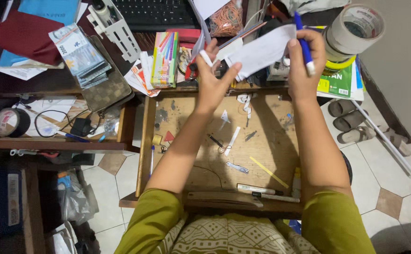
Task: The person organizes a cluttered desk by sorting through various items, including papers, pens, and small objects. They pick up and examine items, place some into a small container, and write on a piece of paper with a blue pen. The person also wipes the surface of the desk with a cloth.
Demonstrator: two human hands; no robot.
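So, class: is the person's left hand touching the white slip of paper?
Touching. The head view shows the left hand pinching the lower left edge of the white paper between thumb and fingers, with no gap.

A cluttered dark wooden desk (50, 80) with an opened wooden drawer (145, 141) is seen above a floor (393, 188) laid with pale tiles and brown diamond insets.

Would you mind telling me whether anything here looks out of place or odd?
Yes: the open drawer below both hands holds loose odds and ends strewn at all angles, and a bundle of banknotes lies loose on the cluttered desk at upper left.
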